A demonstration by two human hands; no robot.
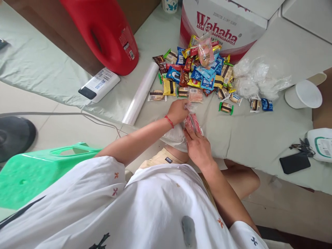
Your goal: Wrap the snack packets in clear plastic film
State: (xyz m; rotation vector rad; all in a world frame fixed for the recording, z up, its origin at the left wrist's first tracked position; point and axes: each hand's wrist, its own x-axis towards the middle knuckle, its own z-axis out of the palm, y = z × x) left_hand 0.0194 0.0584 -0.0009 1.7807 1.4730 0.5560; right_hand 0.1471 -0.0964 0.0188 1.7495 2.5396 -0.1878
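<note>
Lone head-worn view, angled forward and down (steeply), table (251, 138) near

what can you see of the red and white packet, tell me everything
The red and white packet is small, longish and shiny, with clear plastic at its far end. It slants by the table's front edge, nearer the person than the snack pile. The left hand pinches the clear plastic; fingers of the right hand rest on the packet's near end. Its print is unreadable.
</note>
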